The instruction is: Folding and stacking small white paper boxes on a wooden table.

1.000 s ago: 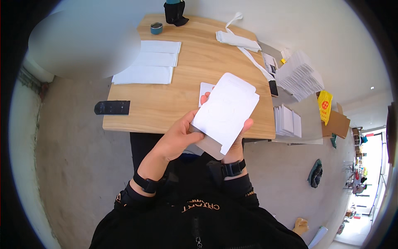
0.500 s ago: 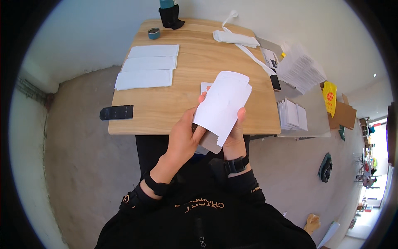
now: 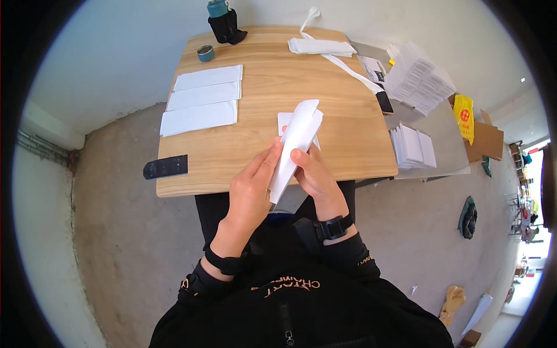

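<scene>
White carton (image 3: 301,124) gripped mid-frame between the fingers of left hand (image 3: 249,188) and right hand (image 3: 318,174): slants lengthwise toward upper right, touching both.

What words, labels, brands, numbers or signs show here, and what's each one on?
I don't copy wording, only where it stands:
Black top: orange letters across the chest, smaller ones on the right cuff.
Yellow bag: red round mark, too small to read.
White packet beside the table: dark print, too small.
Held white card: none visible.
</scene>
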